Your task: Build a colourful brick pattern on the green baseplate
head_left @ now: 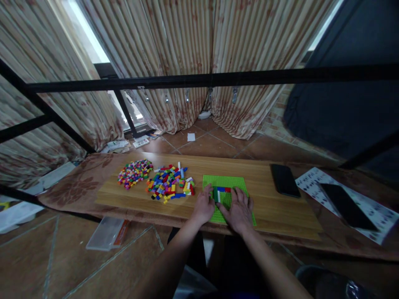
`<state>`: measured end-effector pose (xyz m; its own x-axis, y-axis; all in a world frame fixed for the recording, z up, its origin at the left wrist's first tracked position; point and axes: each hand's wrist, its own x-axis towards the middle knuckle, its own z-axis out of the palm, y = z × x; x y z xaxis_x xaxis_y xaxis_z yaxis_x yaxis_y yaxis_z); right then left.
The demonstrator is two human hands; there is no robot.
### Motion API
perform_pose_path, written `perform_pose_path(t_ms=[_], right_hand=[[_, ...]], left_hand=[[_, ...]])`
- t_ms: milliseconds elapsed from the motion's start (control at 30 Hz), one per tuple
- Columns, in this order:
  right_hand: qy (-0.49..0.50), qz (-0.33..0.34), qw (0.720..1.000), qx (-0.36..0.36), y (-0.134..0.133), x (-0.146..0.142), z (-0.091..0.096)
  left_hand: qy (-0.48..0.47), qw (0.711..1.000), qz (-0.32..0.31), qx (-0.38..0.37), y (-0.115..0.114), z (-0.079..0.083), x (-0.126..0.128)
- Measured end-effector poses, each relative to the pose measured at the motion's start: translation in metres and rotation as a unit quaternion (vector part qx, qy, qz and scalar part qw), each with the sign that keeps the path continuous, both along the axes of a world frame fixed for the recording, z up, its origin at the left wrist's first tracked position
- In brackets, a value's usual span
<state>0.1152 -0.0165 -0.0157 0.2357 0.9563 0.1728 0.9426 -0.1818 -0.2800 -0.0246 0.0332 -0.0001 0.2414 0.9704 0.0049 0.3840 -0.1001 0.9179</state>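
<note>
A bright green studded baseplate (249, 182) lies on the wooden board before me. Near its middle, toy bricks form a small angled layout: a dark green brick (215, 194) on the left, a white brick (218, 197) beside it, and blue bricks (221, 189) and a red brick (228, 189) along the far side. My left hand (204, 206) rests over the plate's left edge, fingers extended and touching near the dark green brick. My right hand (239, 210) lies over the plate's right half, thumb and fingers apart around the layout's right side. My palms hide part of the plate.
Left of the plate are a pile of mixed bricks (168, 182) and a pile of smaller bright pieces (134, 172). A black phone (284, 180) lies right on the wooden board (264, 211). Beyond it sit a printed sheet (311, 176) and a dark flat device (347, 206).
</note>
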Motion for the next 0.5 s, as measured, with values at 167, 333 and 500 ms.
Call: perform_pose_path(t_ms=[167,333,500], right_hand=[[0.016,0.002,0.999,0.038,0.002,0.005,0.001],[0.051,0.023,0.989,0.139,-0.012,0.009,0.006],[0.102,0.082,0.975,0.178,-0.035,-0.012,0.012]], left_hand=[[-0.05,0.999,0.014,0.011,-0.001,0.003,-0.008],[-0.068,0.996,0.044,0.045,-0.031,0.005,-0.046],[-0.041,0.993,0.106,0.03,-0.048,0.001,-0.082]])
